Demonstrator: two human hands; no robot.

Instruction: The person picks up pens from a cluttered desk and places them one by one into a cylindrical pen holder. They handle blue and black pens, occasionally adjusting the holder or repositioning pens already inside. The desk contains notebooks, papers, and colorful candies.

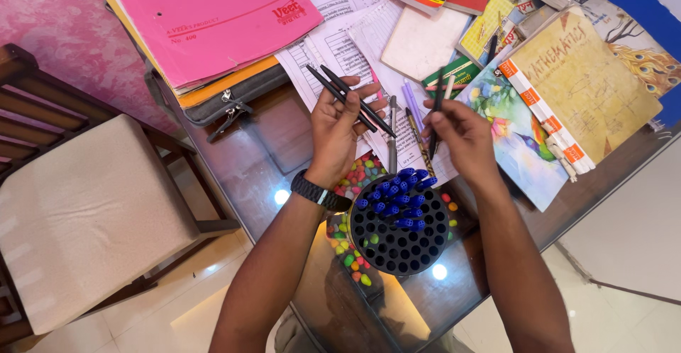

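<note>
Glass tabletop (284,147) is strewn with books and papers; black pens (349,97) are gripped by the left hand (340,129), one pen (435,115) pinched by the right hand (461,136).

A glass-topped table (277,147) reflects small ceiling lights. At left a wooden chair (78,204) with a beige cushion stands against a mottled pink wall (64,19), on pale glossy floor tiles (191,289).

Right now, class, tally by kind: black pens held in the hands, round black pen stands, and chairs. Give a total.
Black pens: 3 (2 in the left hand, 1 in the right hand)
Round black pen stand: 1
Chair: 1
Total: 5
</note>
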